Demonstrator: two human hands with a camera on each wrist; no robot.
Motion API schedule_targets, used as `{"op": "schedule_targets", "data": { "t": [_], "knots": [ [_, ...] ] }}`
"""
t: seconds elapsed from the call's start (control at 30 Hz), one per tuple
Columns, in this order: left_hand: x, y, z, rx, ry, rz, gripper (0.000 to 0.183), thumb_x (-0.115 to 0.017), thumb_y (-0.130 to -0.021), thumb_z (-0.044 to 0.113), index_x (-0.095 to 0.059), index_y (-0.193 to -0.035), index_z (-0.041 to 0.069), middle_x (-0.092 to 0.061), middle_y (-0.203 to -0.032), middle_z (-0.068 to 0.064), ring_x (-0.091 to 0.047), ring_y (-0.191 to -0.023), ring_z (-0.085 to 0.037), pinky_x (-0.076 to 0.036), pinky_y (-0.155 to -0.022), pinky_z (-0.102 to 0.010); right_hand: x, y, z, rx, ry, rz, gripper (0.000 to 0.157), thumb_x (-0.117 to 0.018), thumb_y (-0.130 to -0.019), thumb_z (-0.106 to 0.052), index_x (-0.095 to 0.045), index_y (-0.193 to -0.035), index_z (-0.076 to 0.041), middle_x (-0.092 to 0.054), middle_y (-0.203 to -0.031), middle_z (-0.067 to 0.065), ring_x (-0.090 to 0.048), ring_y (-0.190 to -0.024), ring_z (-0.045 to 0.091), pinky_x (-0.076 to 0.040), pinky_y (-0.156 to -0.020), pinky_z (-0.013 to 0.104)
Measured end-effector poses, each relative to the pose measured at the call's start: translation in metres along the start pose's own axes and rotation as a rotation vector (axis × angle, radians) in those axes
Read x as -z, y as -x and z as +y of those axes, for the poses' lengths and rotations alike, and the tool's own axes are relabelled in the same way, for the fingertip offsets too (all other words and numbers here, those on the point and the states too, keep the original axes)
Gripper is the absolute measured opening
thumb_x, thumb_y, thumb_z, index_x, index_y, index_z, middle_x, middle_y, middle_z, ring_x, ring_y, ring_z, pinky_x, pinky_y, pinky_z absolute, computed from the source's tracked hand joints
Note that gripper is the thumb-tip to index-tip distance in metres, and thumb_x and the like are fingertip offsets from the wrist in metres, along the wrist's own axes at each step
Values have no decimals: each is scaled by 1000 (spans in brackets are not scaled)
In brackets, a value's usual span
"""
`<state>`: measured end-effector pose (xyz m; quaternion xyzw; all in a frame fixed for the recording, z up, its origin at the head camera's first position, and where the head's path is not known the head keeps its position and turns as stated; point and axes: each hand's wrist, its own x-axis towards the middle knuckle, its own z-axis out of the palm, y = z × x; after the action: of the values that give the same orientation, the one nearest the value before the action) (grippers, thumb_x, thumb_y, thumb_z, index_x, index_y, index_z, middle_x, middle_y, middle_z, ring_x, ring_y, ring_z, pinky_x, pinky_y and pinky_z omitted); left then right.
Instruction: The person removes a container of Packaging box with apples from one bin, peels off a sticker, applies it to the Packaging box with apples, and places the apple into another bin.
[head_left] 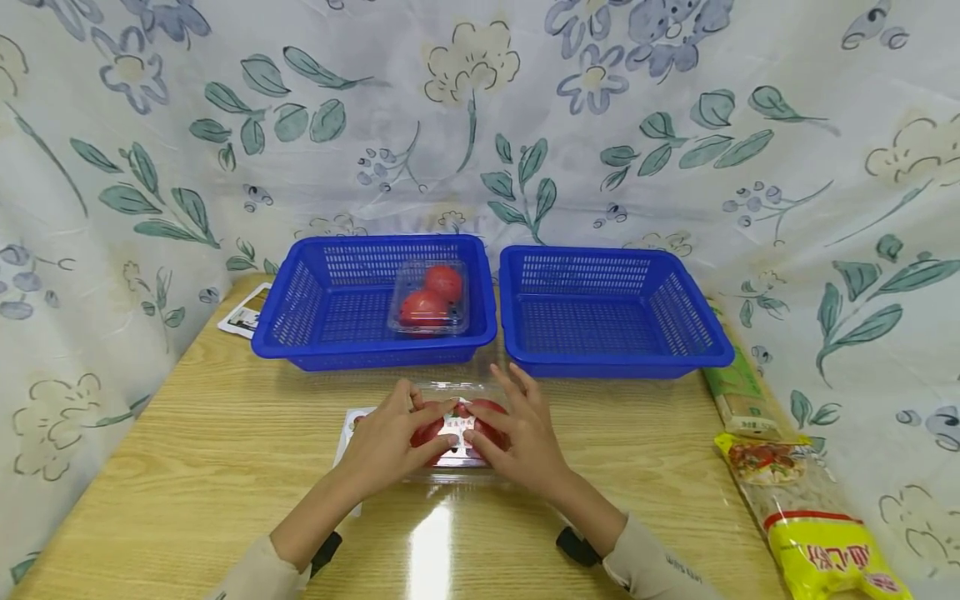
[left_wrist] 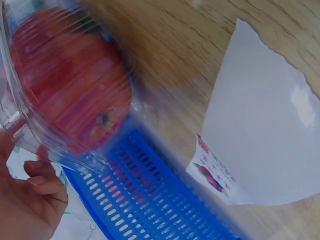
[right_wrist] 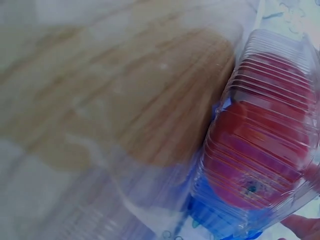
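A clear plastic clamshell box with red tomatoes inside lies on the table in front of me. On its lid is a white printed label. My left hand touches the label's left side with index finger and thumb. From the other side my right hand does the same, its outer fingers raised and spread. Beside the box, partly under my left hand, lies a white label sheet with a small printed sticker. The ribbed box side shows in the right wrist view.
Behind the box stand two blue baskets; the left basket holds another clamshell box of tomatoes, the right basket shows its bare floor. Food packages lie along the right edge. A white packet sits at back left.
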<state>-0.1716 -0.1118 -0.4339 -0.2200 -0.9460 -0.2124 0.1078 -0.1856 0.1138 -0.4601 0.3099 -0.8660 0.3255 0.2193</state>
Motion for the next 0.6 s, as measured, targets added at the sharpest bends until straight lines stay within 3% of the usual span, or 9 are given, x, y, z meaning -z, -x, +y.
{"op": "schedule_targets", "data": {
  "t": [0.23, 0.6],
  "knots": [
    [2, -1, -3, 0, -18, -55, 53, -70, -85, 58, -65, -132, 33, -36, -93, 3, -30, -64, -7, -23, -43, -19, 1, 3, -1, -45, 39, -80, 47, -74, -84, -40, -72, -123, -14, -36, -156, 21, -21, -147, 44, -22, -110, 71],
    [3, -3, -10, 36, -17, -110, 64, -69, -82, 64, -60, -138, 35, -35, -93, 2, -32, -59, -9, -28, -43, -22, -1, 7, 0, -61, 75, -117, 54, -71, -82, -44, -69, -129, -18, -32, -157, 23, -14, -149, 43, -22, -108, 69]
  ]
}}
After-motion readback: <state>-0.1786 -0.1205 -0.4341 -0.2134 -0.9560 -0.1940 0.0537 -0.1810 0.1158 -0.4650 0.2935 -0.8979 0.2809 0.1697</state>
